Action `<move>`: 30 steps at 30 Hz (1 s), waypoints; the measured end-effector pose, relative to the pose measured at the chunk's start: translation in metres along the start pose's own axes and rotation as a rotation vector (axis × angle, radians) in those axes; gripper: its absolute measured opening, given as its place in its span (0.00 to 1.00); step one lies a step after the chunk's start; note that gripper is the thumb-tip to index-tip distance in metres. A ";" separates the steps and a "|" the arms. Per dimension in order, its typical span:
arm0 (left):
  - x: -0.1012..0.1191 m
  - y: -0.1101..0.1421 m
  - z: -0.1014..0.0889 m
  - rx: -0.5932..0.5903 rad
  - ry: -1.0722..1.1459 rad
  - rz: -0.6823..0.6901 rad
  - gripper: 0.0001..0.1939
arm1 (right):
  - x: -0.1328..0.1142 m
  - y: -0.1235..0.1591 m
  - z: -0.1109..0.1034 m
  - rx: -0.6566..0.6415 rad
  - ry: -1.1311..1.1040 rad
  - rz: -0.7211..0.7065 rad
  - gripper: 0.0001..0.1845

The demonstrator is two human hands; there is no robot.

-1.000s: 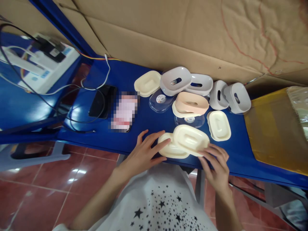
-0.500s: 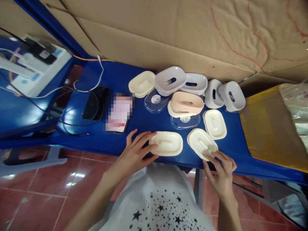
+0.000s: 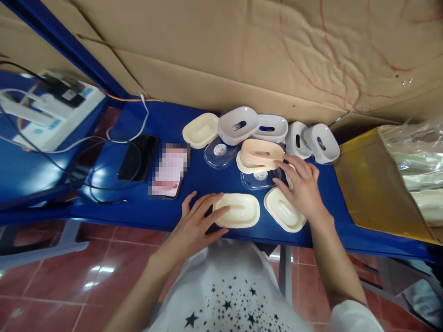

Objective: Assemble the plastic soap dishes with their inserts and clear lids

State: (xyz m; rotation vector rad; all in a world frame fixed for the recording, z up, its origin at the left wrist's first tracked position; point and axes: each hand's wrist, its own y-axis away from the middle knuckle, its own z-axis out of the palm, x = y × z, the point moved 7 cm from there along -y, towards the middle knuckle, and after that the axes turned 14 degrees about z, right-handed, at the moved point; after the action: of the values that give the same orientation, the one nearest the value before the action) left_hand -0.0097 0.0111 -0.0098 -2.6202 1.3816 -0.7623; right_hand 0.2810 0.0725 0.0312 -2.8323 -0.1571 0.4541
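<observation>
My left hand (image 3: 200, 219) lies with spread fingers over the left end of a cream oval tray-like base (image 3: 242, 210) at the table's front edge. My right hand (image 3: 304, 189) is stretched out with thumb and fingers apart, its fingertips at the right end of a peach oval box (image 3: 261, 151) with a slot. Whether they touch it, I cannot tell. That box leans on a cream base, with a clear plastic lid (image 3: 256, 180) in front. Below my right hand lies another cream base (image 3: 282, 212); one more is mostly hidden behind the hand.
Several grey slotted boxes (image 3: 238, 121) stand along the cardboard wall. Left of them are a cream base (image 3: 200, 131) and a clear lid (image 3: 219, 154). A phone (image 3: 169, 170), a black device (image 3: 136, 159), cables and a power strip (image 3: 58, 120) lie left; a cardboard carton (image 3: 367, 184) stands right.
My right hand set the upper cream base down to the right of the other one, let go and moved up to the peach box. The left hand stays on its base.
</observation>
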 end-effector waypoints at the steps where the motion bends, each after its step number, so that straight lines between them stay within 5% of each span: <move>1: 0.000 0.000 -0.001 0.006 -0.009 -0.005 0.22 | -0.003 -0.012 0.005 -0.026 0.000 -0.035 0.20; 5: 0.001 0.001 -0.002 0.037 -0.008 -0.042 0.21 | -0.002 -0.039 0.015 -0.041 -0.082 -0.067 0.16; 9: 0.000 0.002 0.004 0.033 0.030 -0.042 0.24 | -0.003 -0.034 0.006 0.032 -0.101 -0.071 0.12; 14: -0.006 0.007 -0.001 0.107 0.082 -0.046 0.44 | -0.032 0.023 -0.018 0.094 -0.115 -0.136 0.16; 18: -0.006 0.009 -0.005 0.130 0.098 -0.010 0.51 | -0.063 0.080 -0.011 -0.084 -0.176 -0.211 0.24; 24: -0.003 0.009 0.002 -0.040 0.060 0.021 0.40 | -0.085 0.104 0.006 -0.158 -0.194 -0.228 0.24; 30: -0.004 0.009 -0.005 -0.015 -0.007 0.013 0.27 | -0.091 0.100 0.008 -0.175 -0.190 -0.263 0.23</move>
State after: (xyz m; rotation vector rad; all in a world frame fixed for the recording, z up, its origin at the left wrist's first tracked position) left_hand -0.0206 0.0097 -0.0096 -2.6202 1.4063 -0.7438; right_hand 0.1991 -0.0349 0.0222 -2.8725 -0.6266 0.6774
